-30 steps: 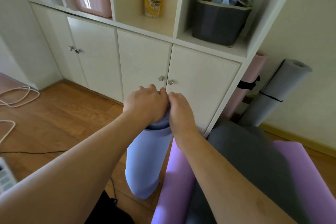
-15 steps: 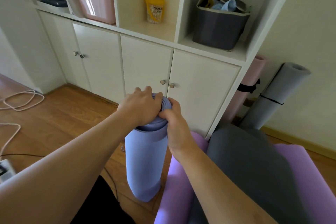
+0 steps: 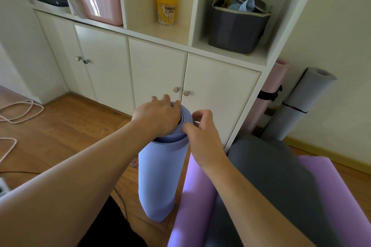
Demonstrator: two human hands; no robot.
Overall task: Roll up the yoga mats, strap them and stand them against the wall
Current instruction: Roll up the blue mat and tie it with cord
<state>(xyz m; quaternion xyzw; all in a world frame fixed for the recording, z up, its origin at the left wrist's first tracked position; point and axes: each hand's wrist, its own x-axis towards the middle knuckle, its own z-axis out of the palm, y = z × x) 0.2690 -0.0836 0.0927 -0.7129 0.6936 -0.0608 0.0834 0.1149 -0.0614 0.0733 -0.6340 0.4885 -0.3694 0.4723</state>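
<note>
A rolled blue-lilac yoga mat (image 3: 160, 176) stands upright on the wooden floor in front of the white cabinet (image 3: 160, 70). My left hand (image 3: 158, 115) grips the top end of the roll from the left, fingers over its rim. My right hand (image 3: 200, 132) is at the roll's right top edge, thumb and fingers curled and pinching the outer layers. No strap shows on this mat. A purple mat with a grey face (image 3: 271, 196) lies partly unrolled at the lower right.
Against the wall right of the cabinet lean a pink rolled mat (image 3: 271, 78) and a grey rolled mat (image 3: 299, 104), each with a black strap. White cables (image 3: 18, 110) lie on the floor at the left. Shelf cubbies hold a pink basket, a yellow jar and a dark bin.
Both hands shifted from covering the roll's top to its sides, so the spiral end now shows. The right hand opened out to pinch the rim.
</note>
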